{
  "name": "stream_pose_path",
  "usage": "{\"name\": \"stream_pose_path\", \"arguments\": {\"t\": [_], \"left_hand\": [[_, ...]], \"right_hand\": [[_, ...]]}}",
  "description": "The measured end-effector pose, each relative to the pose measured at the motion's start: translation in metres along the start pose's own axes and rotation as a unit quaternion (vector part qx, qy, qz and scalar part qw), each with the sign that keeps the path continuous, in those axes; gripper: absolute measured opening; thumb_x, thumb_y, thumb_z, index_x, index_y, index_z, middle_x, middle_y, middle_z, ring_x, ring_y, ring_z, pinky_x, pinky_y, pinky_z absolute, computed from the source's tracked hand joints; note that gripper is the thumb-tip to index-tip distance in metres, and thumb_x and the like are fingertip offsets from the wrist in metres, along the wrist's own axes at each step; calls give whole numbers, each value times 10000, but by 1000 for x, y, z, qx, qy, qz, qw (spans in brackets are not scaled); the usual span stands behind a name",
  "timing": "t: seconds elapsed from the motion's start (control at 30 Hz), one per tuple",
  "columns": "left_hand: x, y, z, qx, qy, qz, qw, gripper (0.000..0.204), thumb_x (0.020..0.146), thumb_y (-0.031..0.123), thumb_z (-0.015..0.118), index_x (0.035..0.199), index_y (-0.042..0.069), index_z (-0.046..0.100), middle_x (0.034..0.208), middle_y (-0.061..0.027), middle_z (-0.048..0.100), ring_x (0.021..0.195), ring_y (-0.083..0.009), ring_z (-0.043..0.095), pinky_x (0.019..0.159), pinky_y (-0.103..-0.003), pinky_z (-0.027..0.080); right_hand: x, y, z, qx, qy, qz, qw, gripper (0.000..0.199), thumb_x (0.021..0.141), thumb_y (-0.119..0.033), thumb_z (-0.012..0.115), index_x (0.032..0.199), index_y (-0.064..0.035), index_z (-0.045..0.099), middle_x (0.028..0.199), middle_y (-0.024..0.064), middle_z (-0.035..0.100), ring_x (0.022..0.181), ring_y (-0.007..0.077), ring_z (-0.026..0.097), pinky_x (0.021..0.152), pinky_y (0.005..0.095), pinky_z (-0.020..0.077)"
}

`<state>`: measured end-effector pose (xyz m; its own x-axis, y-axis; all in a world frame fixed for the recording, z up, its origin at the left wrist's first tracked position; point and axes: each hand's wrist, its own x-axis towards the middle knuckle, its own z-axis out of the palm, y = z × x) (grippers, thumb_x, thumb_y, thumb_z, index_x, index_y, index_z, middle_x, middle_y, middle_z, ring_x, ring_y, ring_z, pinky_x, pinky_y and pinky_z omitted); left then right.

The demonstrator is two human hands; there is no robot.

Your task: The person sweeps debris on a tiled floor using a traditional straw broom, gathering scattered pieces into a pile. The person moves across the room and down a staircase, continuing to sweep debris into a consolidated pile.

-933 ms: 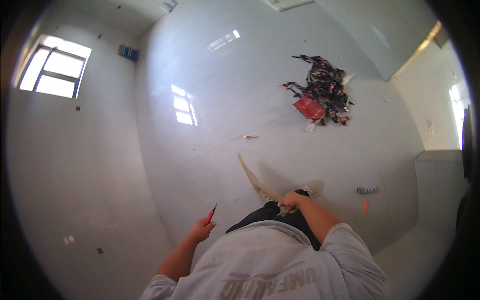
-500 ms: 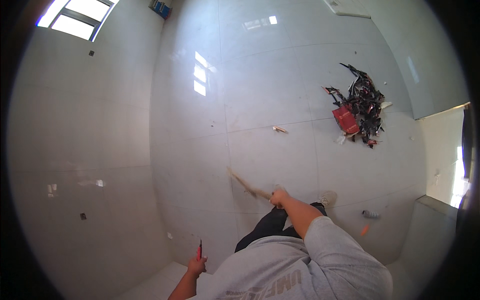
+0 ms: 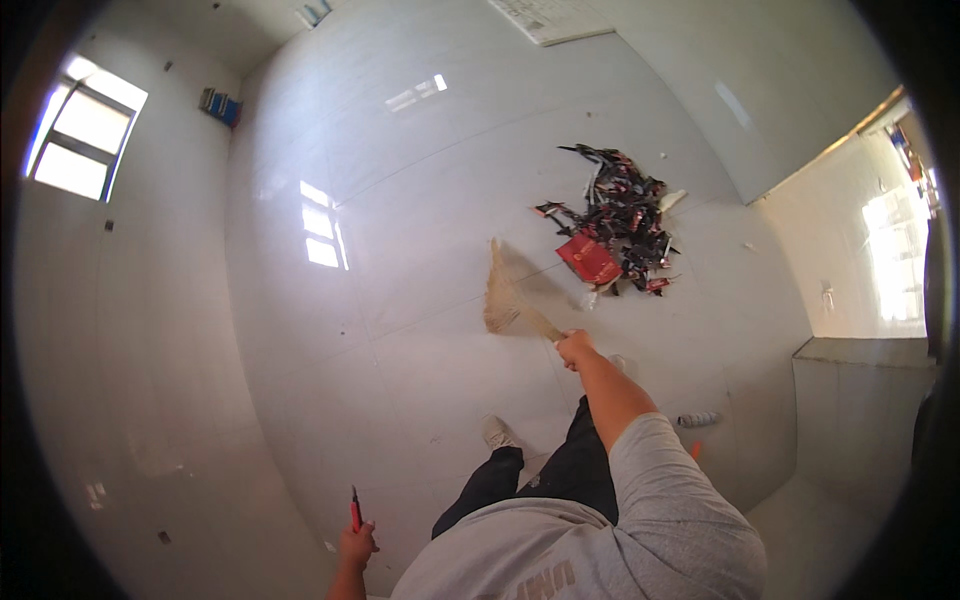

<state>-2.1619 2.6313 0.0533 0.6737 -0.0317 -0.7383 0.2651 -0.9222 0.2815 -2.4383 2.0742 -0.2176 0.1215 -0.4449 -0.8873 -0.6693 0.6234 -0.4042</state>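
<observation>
My right hand (image 3: 574,350) is closed round the short handle of a straw broom (image 3: 502,298). Its tan, fanned bristles meet the pale tiled floor ahead of me. Just right of the bristles lies a heap of black and red scraps (image 3: 622,205), with a flat red packet (image 3: 590,258) at its near left edge. The broom and the heap are apart. Low on the left, my left hand (image 3: 357,543) grips a slim red-handled tool (image 3: 356,513), its narrow dark tip pointing away from me; its exact kind is too small to make out.
A grey cylinder (image 3: 698,419) lies on the floor to my right, near an orange object (image 3: 696,449). A blue box (image 3: 220,106) stands by the left wall at the back. On the right is a tiled ledge (image 3: 865,352); a white panel (image 3: 550,18) lies at the far edge.
The broom has swung forward from low on the left towards the heap. The whole view has shifted, and one shoe now shows on the left. The left hand still grips its tool.
</observation>
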Motion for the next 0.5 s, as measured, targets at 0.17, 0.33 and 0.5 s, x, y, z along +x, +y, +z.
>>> {"name": "stream_pose_path", "arguments": {"t": [0.17, 0.33, 0.5], "left_hand": [[-44, 140, 88, 100, -46, 24, 994, 240, 909, 250, 652, 860, 25, 586, 631, -11, 528, 516, -125, 528, 495, -323, 493], [-100, 269, 185, 200, -108, 87, 970, 266, 903, 282, 671, 896, 25, 602, 655, -11, 544, 549, -130, 546, 528, -313, 490], [-126, 342, 233, 243, -139, 167, 945, 283, 903, 288, 679, 955, 15, 623, 654, -7, 532, 556, -126, 543, 535, -317, 508]], "right_hand": [[30, 46, -177, 22, 116, 12, 993, 382, 878, -173, 658, 1259, -179, 640, 648, 57, 596, 462, 169, 548, 405, 342, 440], [4, 116, -346, 32, 181, 63, 981, 417, 845, -159, 668, 1260, -183, 642, 658, 49, 605, 463, 179, 547, 423, 356, 455], [-31, 212, -465, 2, 300, 118, 947, 383, 864, -182, 616, 1243, -141, 653, 994, 131, 719, 747, 249, 690, 662, 378, 539]]}}
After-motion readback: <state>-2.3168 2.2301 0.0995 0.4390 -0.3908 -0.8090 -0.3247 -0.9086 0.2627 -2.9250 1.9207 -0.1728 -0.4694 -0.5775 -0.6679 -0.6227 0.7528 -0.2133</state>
